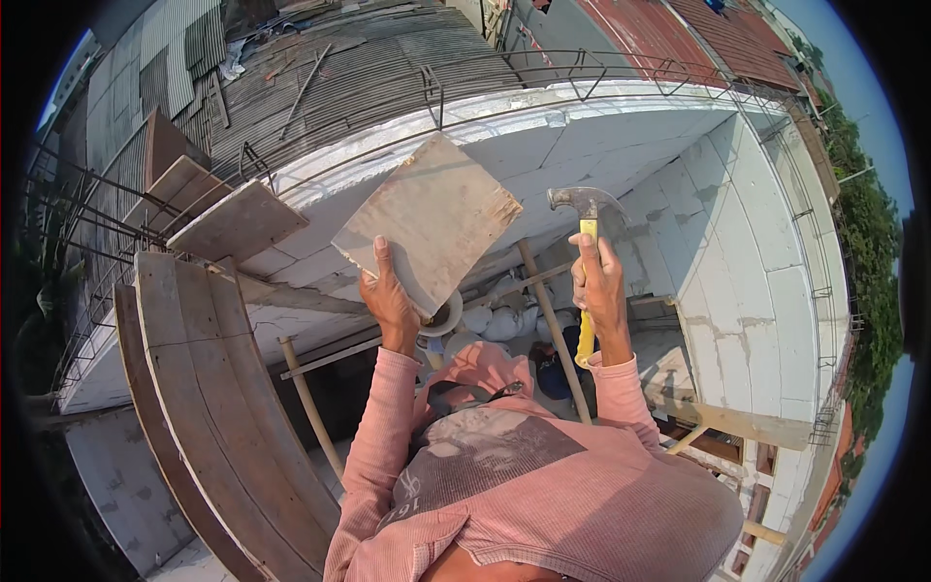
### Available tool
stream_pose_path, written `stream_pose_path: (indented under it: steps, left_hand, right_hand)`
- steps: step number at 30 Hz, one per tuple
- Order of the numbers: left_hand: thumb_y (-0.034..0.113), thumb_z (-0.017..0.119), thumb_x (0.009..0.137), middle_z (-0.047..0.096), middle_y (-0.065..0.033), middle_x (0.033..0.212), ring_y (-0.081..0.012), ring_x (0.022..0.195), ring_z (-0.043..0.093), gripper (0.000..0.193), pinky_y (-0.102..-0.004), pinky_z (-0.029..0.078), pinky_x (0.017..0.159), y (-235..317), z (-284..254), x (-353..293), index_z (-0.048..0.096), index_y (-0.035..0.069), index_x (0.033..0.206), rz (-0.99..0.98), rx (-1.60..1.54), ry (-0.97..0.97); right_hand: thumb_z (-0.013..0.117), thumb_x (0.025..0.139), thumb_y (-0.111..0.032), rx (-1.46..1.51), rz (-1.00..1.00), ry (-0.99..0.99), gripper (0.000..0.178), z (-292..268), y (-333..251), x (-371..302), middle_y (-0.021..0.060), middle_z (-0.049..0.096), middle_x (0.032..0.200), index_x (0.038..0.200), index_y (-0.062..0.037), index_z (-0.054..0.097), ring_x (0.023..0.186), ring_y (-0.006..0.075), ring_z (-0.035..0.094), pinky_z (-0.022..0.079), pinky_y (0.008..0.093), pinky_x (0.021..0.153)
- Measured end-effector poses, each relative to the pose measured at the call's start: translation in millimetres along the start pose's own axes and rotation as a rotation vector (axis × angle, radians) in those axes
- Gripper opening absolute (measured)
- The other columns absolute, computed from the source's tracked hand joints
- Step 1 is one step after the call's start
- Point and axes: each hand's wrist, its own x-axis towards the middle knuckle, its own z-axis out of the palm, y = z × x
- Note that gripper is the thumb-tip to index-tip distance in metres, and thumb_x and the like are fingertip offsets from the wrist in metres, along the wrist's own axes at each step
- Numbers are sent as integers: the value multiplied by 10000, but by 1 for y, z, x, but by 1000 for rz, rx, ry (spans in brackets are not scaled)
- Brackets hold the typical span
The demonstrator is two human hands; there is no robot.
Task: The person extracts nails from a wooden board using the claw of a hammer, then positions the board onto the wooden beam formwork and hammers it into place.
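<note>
A square wooden board (436, 213), worn and rough at one corner, is gripped along its lower left edge by my left hand (390, 306). The thumb lies on the board's upper face; the other fingers are mostly hidden beneath it. To its right, my right hand (601, 286) is closed round the yellow handle of a claw hammer (588, 201). The hammer stands upright, its dark metal head above my fist and the handle's end below it. Hammer and board are apart. Both forearms are in pink sleeves.
Long wooden planks (223, 388) stand at the left, beside smaller boards (238, 223) near steel rebar. A white block wall (718, 281) with rebar along its top runs ahead and right. Bamboo poles (558, 335) and pale sacks (499, 315) lie below. Corrugated roofs (369, 87) spread beyond.
</note>
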Motion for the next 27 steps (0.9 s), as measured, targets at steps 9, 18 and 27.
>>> stream_pose_path:
  steps: [9, 18, 27]
  left_hand:
    - [219, 715, 963, 635, -52, 1157, -178, 998, 676, 372, -376, 591, 881, -30, -45, -66, 559, 78, 1270, -300, -158, -85]
    - [230, 720, 955, 650, -90, 1153, -246, 1023, 684, 438, -481, 587, 920, -28, -78, -87, 529, 66, 1313, -406, -70, -222]
    - [559, 536, 993, 614, -208, 1339, -331, 1234, 617, 743, -511, 509, 1046, 29, -96, -10, 454, -25, 1444, -578, -29, -659]
  right_hand:
    - [726, 943, -386, 322, 81, -67, 408, 65, 25, 5, 96, 684, 1044, 1036, -92, 458, 437, -11, 368, 316, 175, 371]
    - [781, 881, -195, 345, 67, -195, 410, 68, 16, 33, -16, 555, 817, 1112, -57, 471, 452, 5, 387, 352, 187, 392]
    - [774, 879, -168, 230, -18, -198, 430, 59, 18, 53, 11, 569, 858, 1168, -20, 492, 461, 3, 407, 352, 188, 394]
